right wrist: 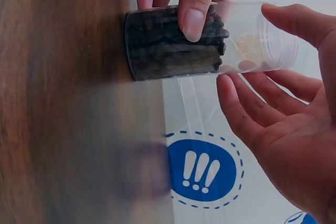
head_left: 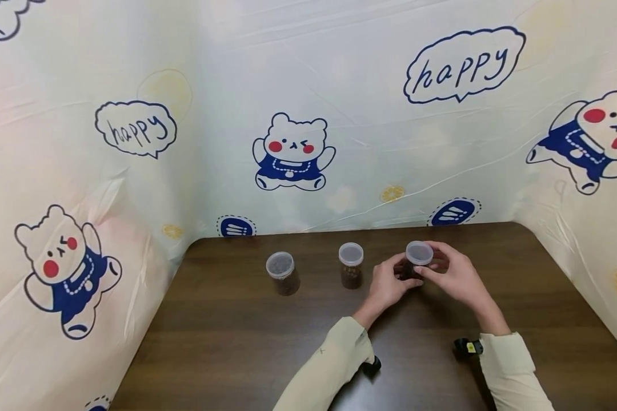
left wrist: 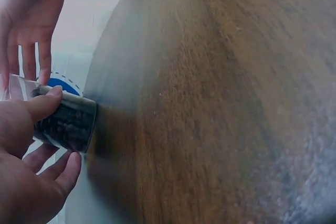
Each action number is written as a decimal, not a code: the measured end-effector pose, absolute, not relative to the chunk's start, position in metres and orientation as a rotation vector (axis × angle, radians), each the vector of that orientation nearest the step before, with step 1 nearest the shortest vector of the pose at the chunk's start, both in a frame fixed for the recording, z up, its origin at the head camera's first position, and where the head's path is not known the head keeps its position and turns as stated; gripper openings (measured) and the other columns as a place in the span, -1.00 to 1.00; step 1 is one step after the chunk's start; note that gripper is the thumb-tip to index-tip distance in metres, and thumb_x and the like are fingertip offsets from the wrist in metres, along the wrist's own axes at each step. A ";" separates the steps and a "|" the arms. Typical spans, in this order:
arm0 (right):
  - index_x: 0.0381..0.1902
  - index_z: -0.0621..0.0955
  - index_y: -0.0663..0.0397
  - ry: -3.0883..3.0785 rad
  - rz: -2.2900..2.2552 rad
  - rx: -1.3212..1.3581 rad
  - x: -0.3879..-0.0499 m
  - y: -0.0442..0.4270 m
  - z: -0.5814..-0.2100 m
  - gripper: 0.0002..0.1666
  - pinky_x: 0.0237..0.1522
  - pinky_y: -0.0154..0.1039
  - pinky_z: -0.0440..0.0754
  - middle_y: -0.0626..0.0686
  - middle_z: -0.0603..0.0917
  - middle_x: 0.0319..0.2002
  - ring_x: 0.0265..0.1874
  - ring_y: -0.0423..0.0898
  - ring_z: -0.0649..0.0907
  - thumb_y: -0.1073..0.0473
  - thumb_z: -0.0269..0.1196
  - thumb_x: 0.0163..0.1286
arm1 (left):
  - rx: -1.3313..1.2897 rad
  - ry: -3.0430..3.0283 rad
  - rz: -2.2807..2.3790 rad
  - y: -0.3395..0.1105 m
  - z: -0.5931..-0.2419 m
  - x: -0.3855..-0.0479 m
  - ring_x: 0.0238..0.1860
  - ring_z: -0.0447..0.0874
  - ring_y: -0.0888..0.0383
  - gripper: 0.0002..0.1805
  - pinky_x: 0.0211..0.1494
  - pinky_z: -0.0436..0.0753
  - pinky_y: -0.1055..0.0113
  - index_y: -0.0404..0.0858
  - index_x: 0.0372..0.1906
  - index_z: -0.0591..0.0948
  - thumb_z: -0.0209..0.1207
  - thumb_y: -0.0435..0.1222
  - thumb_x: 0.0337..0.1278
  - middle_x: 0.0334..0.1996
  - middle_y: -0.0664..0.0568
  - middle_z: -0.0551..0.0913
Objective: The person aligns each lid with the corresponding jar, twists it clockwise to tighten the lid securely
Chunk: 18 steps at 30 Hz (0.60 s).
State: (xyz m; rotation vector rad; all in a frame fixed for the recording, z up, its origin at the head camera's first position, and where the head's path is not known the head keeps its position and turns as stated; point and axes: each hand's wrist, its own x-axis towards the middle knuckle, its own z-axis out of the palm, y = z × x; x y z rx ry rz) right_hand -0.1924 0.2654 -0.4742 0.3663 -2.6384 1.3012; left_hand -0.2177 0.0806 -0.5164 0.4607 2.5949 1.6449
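Note:
A clear lidded jar (head_left: 419, 252), partly filled with dark bean-like pieces, stands upright at the right between both hands. My left hand (head_left: 388, 283) grips its lower part, thumb on one side and fingers on the other. Around the top, just at the lid, my right hand (head_left: 455, 272) holds it between thumb and fingers. In the right wrist view the dark contents (right wrist: 173, 45) fill more than half of the jar. Whether its base touches the table or hovers just above, I cannot tell.
Two similar lidded jars stand to the left on the brown wooden table (head_left: 226, 342): a middle jar (head_left: 351, 265) close to my left hand and a left jar (head_left: 283, 274) farther off. A printed curtain (head_left: 365, 142) hangs behind the table and along both sides.

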 end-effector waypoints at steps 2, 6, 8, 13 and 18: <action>0.38 0.51 0.21 -2.650 1.313 0.363 -0.194 0.266 -0.474 -0.28 0.00 -0.53 0.68 0.32 0.69 0.20 0.07 0.21 0.75 0.17 0.51 0.34 | 0.458 2.598 1.644 0.081 -0.517 -0.219 0.05 0.76 0.37 -0.39 0.10 0.72 0.48 0.12 0.23 0.70 0.61 -0.21 0.03 0.05 0.11 0.83; 0.39 0.49 0.22 -2.665 1.338 0.357 -0.195 0.267 -0.474 -0.27 -0.01 -0.63 0.60 0.34 0.67 0.21 0.09 0.25 0.75 0.15 0.50 0.35 | 0.449 2.579 1.657 0.081 -0.518 -0.221 0.06 0.75 0.37 -0.39 0.14 0.73 0.43 0.09 0.24 0.69 0.60 -0.24 0.03 0.06 0.09 0.82; 0.40 0.49 0.22 -2.671 1.343 0.354 -0.196 0.267 -0.474 -0.27 0.00 -0.65 0.59 0.34 0.67 0.22 0.10 0.25 0.75 0.15 0.50 0.36 | 0.449 2.570 1.662 0.081 -0.518 -0.222 0.08 0.75 0.36 -0.39 0.16 0.73 0.42 0.07 0.24 0.69 0.60 -0.25 0.03 0.07 0.08 0.82; 0.40 0.48 0.24 -2.671 1.352 0.355 -0.197 0.267 -0.474 -0.26 0.01 -0.64 0.60 0.35 0.66 0.22 0.11 0.24 0.74 0.15 0.49 0.37 | 0.447 2.568 1.675 0.082 -0.519 -0.221 0.08 0.74 0.36 -0.38 0.16 0.73 0.41 0.05 0.24 0.69 0.60 -0.26 0.02 0.07 0.07 0.82; 0.40 0.47 0.24 -2.666 1.364 0.359 -0.198 0.267 -0.474 -0.26 0.05 -0.51 0.69 0.34 0.66 0.22 0.13 0.23 0.73 0.14 0.49 0.37 | 0.443 2.568 1.690 0.082 -0.519 -0.221 0.08 0.76 0.34 -0.38 0.15 0.73 0.44 0.03 0.25 0.68 0.60 -0.27 0.02 0.06 0.05 0.82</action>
